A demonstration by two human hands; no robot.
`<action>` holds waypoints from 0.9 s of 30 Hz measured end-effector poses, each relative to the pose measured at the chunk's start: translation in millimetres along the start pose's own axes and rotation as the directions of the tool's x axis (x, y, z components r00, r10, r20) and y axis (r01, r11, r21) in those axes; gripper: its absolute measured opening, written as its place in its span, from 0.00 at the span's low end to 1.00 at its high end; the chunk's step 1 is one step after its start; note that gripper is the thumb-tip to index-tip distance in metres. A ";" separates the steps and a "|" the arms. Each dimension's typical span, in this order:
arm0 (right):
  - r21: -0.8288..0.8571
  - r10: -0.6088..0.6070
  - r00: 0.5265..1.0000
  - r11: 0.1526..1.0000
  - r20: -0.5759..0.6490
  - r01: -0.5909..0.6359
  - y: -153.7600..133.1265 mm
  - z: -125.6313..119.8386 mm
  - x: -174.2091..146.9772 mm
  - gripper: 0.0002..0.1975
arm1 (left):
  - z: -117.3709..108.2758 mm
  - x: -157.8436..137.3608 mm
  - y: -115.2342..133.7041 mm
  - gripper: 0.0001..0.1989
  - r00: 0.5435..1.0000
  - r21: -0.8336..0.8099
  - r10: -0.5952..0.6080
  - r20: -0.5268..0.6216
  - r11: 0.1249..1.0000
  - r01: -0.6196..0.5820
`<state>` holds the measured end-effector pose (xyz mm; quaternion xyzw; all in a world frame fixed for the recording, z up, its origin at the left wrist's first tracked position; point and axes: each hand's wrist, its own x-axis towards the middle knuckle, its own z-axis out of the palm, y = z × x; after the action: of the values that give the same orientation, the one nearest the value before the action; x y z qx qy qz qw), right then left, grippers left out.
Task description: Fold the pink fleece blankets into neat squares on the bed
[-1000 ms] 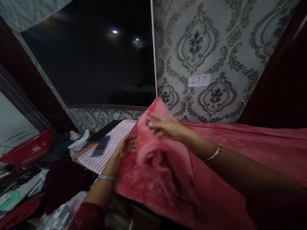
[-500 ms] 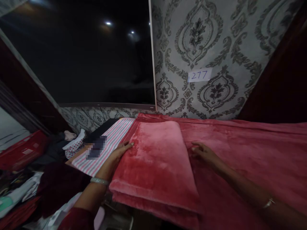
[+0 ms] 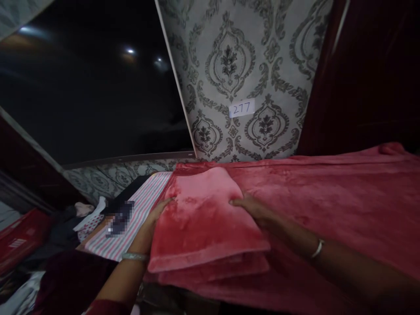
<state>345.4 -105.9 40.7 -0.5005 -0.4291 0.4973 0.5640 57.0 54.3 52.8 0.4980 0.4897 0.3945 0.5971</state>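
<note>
A plush red blanket (image 3: 206, 218) lies with its left end folded over into a thick, layered rectangle; the rest spreads flat to the right. My left hand (image 3: 159, 210) grips the folded part's left edge, thumb on top and the other fingers hidden beneath. On the opposite edge, my right hand (image 3: 254, 208) has its thumb laid over the plush and its fingers out of sight under the layers. Between both hands the folded part bulges slightly, its front layers hanging over the near edge. A pink, white and grey striped cloth (image 3: 138, 218) lies left of my left hand.
A large dark TV screen (image 3: 98, 87) stands behind on the left. On the patterned wall is a paper label (image 3: 242, 107) reading 277. Piled clothes (image 3: 72, 280) and a red box (image 3: 21, 240) are at the left. A dark wooden panel (image 3: 364, 87) rises at right.
My right hand has moved left onto the folded part and taken hold of its right edge. The folded part is now squeezed narrower and lifted a little. The view has turned right.
</note>
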 end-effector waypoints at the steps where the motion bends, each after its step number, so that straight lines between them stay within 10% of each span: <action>1: -0.078 -0.006 0.999 0.997 -0.036 0.003 -16.2 -14.5 10.4 0.17 | 8.5 -7.7 8.3 0.12 1.000 -0.016 -0.013 -0.004 1.000 0.013; 7: -0.364 -0.133 0.991 0.925 -0.035 0.111 -144.1 -114.2 57.6 0.14 | 100.0 -76.6 41.3 0.19 0.977 -0.298 0.214 0.006 0.933 -0.203; 11: -0.609 -0.299 0.928 0.786 -0.224 0.107 -173.3 -169.1 71.1 0.10 | 172.0 -115.7 -21.1 0.24 0.966 -0.412 0.116 0.229 0.911 -0.012; 14: -0.735 -0.409 0.824 0.678 -0.393 -0.014 -134.2 -201.1 63.8 0.07 | 197.5 -130.1 -90.7 0.18 0.863 -0.362 -0.190 0.468 0.850 0.383; 17: -0.722 -0.426 0.753 0.685 -0.503 -0.095 -66.9 -227.3 31.9 0.12 | 192.0 -128.2 -128.7 0.16 0.837 -0.428 -0.264 0.480 0.762 0.486; 22: -0.491 -0.380 0.568 0.870 -0.730 -0.049 35.8 -267.2 -59.5 0.15 | 150.6 -96.4 -104.6 0.07 0.922 -0.520 -0.274 0.272 0.765 0.381; 27: -0.053 -0.033 0.646 0.999 -0.763 -0.011 74.9 -274.8 -128.5 0.14 | 112.9 -49.3 -64.5 0.04 0.977 -0.391 -0.187 0.103 0.895 0.213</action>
<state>587.7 -270.7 -67.8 -0.6753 -0.1680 0.2256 0.6818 156.0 -28.9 1.7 0.3247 0.4282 0.4069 0.7387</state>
